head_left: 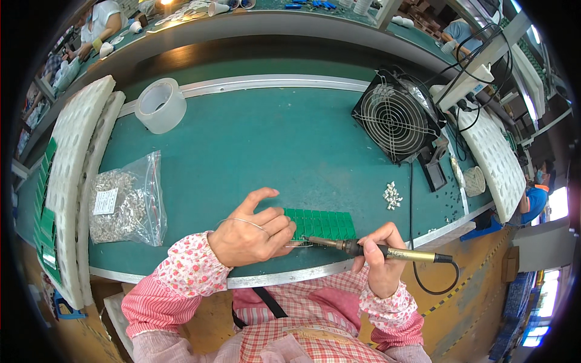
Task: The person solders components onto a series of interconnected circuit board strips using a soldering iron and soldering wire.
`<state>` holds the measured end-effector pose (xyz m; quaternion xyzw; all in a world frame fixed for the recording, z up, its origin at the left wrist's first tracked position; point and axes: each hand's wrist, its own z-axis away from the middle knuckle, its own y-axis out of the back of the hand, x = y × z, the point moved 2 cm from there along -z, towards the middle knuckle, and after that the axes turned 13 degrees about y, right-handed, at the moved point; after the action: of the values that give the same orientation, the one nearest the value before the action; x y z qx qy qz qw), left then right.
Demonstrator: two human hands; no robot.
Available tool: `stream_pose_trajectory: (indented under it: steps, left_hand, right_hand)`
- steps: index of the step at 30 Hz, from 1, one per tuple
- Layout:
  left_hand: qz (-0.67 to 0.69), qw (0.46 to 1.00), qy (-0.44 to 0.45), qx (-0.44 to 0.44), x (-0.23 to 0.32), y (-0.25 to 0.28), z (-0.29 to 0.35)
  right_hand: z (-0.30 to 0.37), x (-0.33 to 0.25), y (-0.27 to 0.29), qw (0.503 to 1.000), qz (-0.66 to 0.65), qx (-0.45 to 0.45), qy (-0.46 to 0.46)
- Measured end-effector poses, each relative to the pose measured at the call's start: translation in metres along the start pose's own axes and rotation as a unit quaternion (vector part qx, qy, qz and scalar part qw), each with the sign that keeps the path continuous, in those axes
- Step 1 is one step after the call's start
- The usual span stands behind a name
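Bench | right hand grips soldering iron, crosswise, tip left | left hand at board, grip unclear

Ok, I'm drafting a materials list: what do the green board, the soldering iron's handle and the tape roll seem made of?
Green board: probably rigid laminate, satin finish, judging by its flat green face.
Soldering iron's handle: metal or hard plastic; its gold sheen fits both.
Tape roll: likely clear plastic film, glossy, since its wall looks translucent.
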<state>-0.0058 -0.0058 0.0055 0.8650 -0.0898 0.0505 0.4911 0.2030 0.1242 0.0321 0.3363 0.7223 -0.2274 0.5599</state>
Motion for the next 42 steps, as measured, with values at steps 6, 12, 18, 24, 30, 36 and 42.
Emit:
stream_pose_trajectory:
  steps: [6, 12, 18, 24, 30, 36, 42]
  left_hand:
    - [-0.002, 1.000, 0.006, 0.004, 0.001, -0.001, 0.001]
    - [0.017, 1.000, 0.016, 0.007, -0.002, -0.001, -0.004]
    - [0.048, 0.997, 0.047, 0.037, -0.006, 0.006, -0.014]
    - [0.107, 0.989, 0.103, 0.012, -0.005, 0.004, -0.012]
    - [0.109, 0.984, 0.139, 0.012, -0.014, 0.008, -0.010]
    - [0.124, 0.980, 0.156, 0.017, -0.020, 0.010, -0.008]
    - [0.106, 0.983, 0.145, 0.032, -0.015, 0.008, -0.010]
  right_hand:
    - [0.012, 0.000, 0.002, 0.999, 0.016, 0.007, 0.028]
    - [0.012, 0.018, 0.025, 0.975, 0.128, 0.076, 0.168]
    - [0.003, 0.022, 0.022, 0.890, 0.379, -0.017, 0.252]
    - [0.003, 0.032, 0.019, 0.892, 0.370, 0.023, 0.259]
    - [-0.003, 0.035, 0.016, 0.902, 0.351, 0.049, 0.248]
    - [-0.007, 0.035, 0.013, 0.906, 0.342, 0.057, 0.242]
    - [-0.005, 0.034, 0.015, 0.906, 0.344, 0.055, 0.242]
